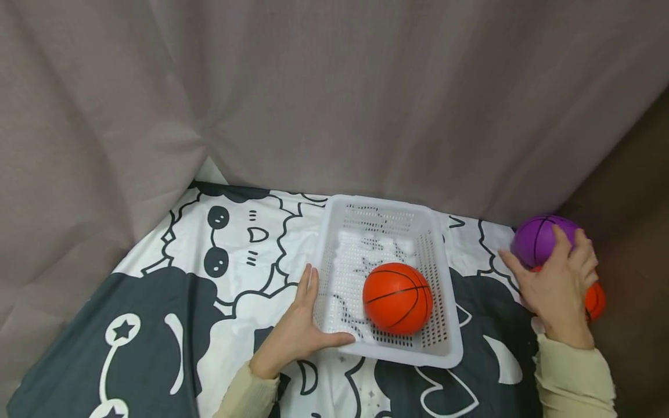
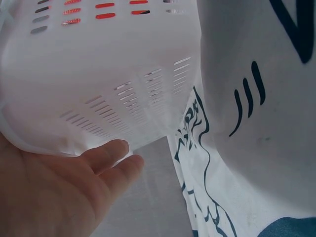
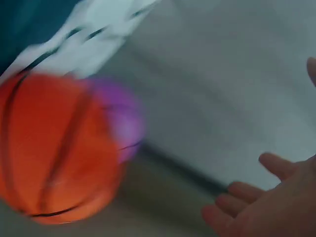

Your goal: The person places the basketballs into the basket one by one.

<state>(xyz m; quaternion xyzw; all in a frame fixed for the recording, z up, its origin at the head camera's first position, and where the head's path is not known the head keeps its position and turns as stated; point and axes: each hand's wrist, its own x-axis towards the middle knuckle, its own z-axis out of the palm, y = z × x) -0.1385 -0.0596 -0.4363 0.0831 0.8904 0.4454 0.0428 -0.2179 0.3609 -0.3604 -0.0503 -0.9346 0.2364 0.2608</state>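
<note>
Here's the left hand (image 1: 292, 334), fingers straight against the basket (image 1: 452, 342), thumb by its near rim, not clenched. Well right of the basket, the right hand (image 1: 561, 284) spreads open, gripping nothing, beside the purple ball (image 1: 535, 235) and the outer orange ball (image 1: 596, 302). Best technique, I'd say: cup 1 ball around its middle, basket steady. Count: 1 basket, 1 purple, 2 orange, the inner orange ball (image 1: 397, 299) inside the basket.

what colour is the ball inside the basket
Orange with black lines; the ball shows best in the head view.
</note>
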